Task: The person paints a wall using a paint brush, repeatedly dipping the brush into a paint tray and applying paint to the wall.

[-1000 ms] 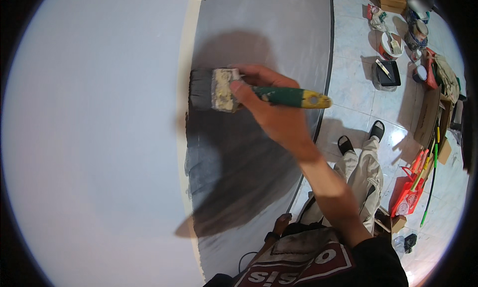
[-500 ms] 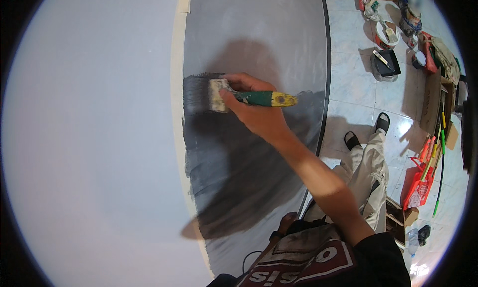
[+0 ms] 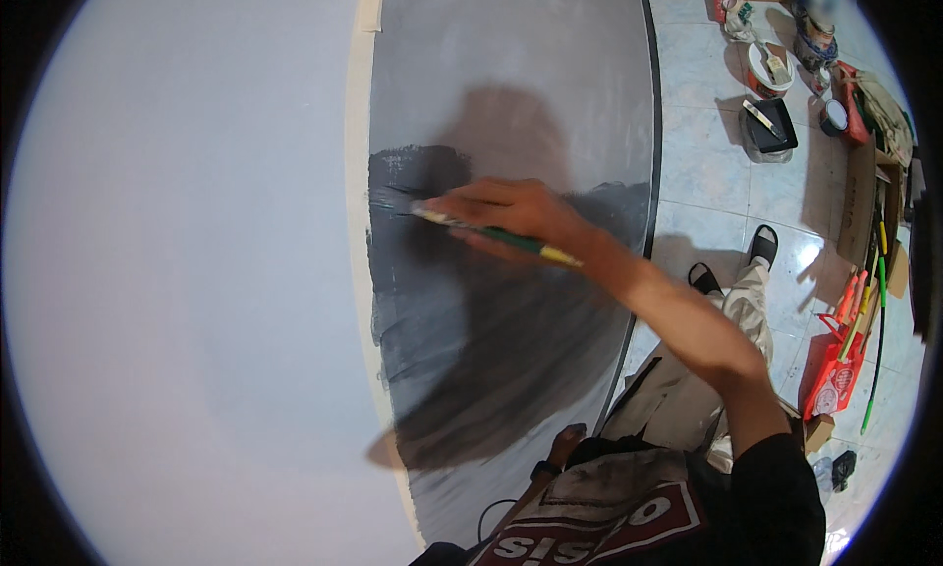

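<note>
My right hand (image 3: 516, 217) is closed around a wide paintbrush (image 3: 562, 256) with a green and yellow handle. Its pale, paint-smeared head, edge-on and blurred, touches wet dark grey paint (image 3: 417, 301) on the wall, close to a strip of cream masking tape (image 3: 360, 104). Above the dark paint the wall surface is a lighter grey (image 3: 530, 45). Low down by my shirt, my left hand (image 3: 568, 443) hangs beside the wall with a dark band at the wrist; its fingers are too small and shaded to make out.
Left of the tape lies a pale wall area (image 3: 187, 271). A black edge strip (image 3: 652, 124) borders the grey. On the tiled floor stand a black paint tray (image 3: 769, 126) with a brush, a paint bucket (image 3: 756, 80), a red bag (image 3: 833, 379) and cardboard boxes (image 3: 859, 202).
The brush has moved slightly down and turned from flat to edge-on, its handle tilting downward. My right forearm has shifted right. Dark paint shows where the brush was.
</note>
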`<act>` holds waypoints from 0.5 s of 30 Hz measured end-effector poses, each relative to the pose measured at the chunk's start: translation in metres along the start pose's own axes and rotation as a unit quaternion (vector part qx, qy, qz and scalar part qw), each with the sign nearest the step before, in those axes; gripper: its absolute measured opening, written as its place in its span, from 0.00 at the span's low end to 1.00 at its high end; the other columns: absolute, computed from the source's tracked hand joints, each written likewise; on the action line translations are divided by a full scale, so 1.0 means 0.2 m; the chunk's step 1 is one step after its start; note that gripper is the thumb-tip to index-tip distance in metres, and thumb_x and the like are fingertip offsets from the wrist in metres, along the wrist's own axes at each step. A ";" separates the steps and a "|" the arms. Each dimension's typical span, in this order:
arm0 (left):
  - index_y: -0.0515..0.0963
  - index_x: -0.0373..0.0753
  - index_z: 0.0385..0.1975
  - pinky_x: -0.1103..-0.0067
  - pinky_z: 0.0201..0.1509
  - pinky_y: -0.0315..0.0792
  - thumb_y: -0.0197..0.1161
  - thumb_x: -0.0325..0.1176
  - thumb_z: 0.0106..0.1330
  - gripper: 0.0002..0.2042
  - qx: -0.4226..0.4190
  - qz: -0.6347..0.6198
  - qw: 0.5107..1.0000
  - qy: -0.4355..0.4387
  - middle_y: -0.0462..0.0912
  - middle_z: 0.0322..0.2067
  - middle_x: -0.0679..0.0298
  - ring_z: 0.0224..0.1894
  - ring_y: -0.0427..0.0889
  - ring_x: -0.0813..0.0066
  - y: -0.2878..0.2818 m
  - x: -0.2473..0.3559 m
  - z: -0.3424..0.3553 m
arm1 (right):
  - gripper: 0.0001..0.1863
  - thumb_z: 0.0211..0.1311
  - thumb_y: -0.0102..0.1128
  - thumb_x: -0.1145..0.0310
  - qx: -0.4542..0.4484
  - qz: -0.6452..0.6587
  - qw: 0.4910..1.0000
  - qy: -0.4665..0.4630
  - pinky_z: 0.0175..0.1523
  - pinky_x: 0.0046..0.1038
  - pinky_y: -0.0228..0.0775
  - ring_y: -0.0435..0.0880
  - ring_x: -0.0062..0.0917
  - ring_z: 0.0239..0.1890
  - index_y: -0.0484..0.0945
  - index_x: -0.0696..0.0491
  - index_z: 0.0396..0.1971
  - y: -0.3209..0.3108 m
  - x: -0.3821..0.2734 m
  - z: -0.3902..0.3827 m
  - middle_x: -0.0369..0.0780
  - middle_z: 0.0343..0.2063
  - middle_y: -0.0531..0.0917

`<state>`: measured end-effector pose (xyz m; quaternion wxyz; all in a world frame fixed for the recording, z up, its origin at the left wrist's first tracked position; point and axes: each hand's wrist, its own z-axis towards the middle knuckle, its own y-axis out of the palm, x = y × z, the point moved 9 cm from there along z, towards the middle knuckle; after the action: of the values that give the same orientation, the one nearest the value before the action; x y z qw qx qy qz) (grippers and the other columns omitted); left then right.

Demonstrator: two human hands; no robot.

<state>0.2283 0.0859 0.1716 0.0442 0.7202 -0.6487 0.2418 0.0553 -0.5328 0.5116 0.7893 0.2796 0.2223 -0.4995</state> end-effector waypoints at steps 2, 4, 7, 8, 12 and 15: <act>0.79 0.34 0.57 0.74 0.63 0.70 0.63 0.41 0.73 0.20 0.013 0.000 1.000 -0.010 0.83 0.51 0.63 0.55 0.79 0.73 -0.01 0.01 -0.04 | 0.24 0.64 0.67 0.73 -0.058 -0.019 0.998 0.021 0.46 0.30 0.84 0.88 0.30 0.41 0.79 0.44 0.60 -0.07 0.11 -0.08 0.35 0.43 0.87; 0.79 0.34 0.57 0.74 0.63 0.70 0.63 0.41 0.73 0.20 0.014 -0.003 1.000 -0.009 0.83 0.51 0.63 0.55 0.79 0.73 -0.03 -0.01 -0.03 | 0.28 0.65 0.66 0.74 -0.165 -0.118 0.979 0.003 0.44 0.30 0.84 0.88 0.30 0.42 0.75 0.40 0.65 -0.08 0.10 -0.09 0.35 0.43 0.87; 0.79 0.34 0.57 0.74 0.63 0.70 0.63 0.41 0.73 0.19 0.007 -0.003 1.000 0.014 0.83 0.51 0.63 0.55 0.79 0.72 -0.04 -0.01 -0.01 | 0.29 0.66 0.64 0.73 -0.197 -0.149 0.968 0.050 0.43 0.32 0.84 0.87 0.31 0.41 0.73 0.39 0.66 -0.13 0.03 0.01 0.36 0.41 0.86; 0.79 0.34 0.57 0.74 0.63 0.70 0.63 0.41 0.73 0.19 0.005 -0.001 1.000 0.022 0.83 0.51 0.63 0.55 0.79 0.72 -0.04 -0.01 0.00 | 0.29 0.66 0.64 0.73 -0.197 -0.150 0.968 0.051 0.43 0.32 0.84 0.87 0.31 0.41 0.73 0.39 0.66 -0.08 0.00 0.04 0.36 0.41 0.86; 0.79 0.34 0.57 0.73 0.63 0.70 0.63 0.41 0.74 0.19 -0.009 0.002 0.999 0.046 0.83 0.51 0.63 0.55 0.79 0.72 -0.04 0.00 0.02 | 0.29 0.64 0.65 0.73 -0.072 -0.033 0.993 -0.082 0.40 0.35 0.82 0.86 0.33 0.38 0.73 0.41 0.65 0.01 -0.12 0.07 0.38 0.36 0.84; 0.79 0.34 0.56 0.73 0.64 0.70 0.63 0.41 0.74 0.19 -0.006 -0.001 0.998 0.065 0.83 0.50 0.63 0.55 0.79 0.72 -0.09 0.01 0.02 | 0.28 0.64 0.66 0.73 -0.146 -0.091 0.984 -0.045 0.40 0.36 0.81 0.86 0.34 0.37 0.75 0.42 0.64 0.02 0.01 -0.05 0.38 0.35 0.83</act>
<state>0.2466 0.0844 0.1728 0.0904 0.7037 -0.6449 0.2841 0.0591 -0.5264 0.5031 0.7818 0.1171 0.2813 -0.5440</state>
